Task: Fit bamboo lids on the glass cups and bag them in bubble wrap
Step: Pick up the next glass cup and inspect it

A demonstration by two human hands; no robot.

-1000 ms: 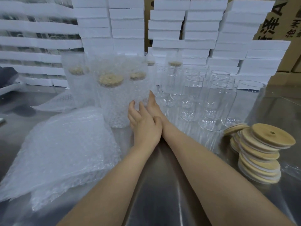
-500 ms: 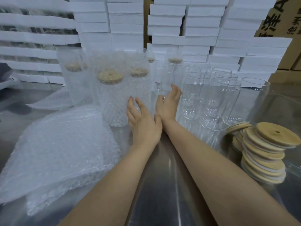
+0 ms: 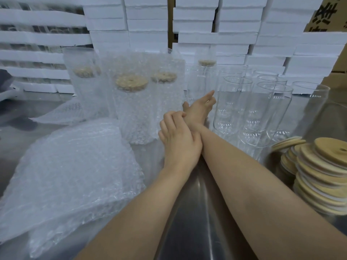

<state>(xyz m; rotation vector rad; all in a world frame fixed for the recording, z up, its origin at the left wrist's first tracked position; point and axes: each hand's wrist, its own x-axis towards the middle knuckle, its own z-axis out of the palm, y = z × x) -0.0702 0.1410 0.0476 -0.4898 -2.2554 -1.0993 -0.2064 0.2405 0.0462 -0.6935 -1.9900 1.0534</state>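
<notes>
Several empty glass cups (image 3: 232, 106) stand at centre right on the steel table (image 3: 202, 231). To their right, near the edge, lies a stack of round bamboo lids (image 3: 319, 175). Several lidded cups in bubble wrap bags (image 3: 135, 102) stand upright at centre left. Flat bubble wrap bags (image 3: 71, 169) are piled at front left. My right hand (image 3: 201, 109) reaches between the bagged cups and the nearest glass, index finger stretched out, holding nothing. My left hand (image 3: 178, 137) rests on my right wrist with loosely bent fingers and holds nothing.
White foam boxes (image 3: 234, 40) are stacked in a wall along the back of the table. A brown cardboard carton (image 3: 323, 14) stands at the back right. One loose bubble wrap bag (image 3: 62, 113) lies flat behind the pile on the left.
My right hand moved forward and right toward the empty glasses. My left hand slid over onto my right wrist and its fingers bent.
</notes>
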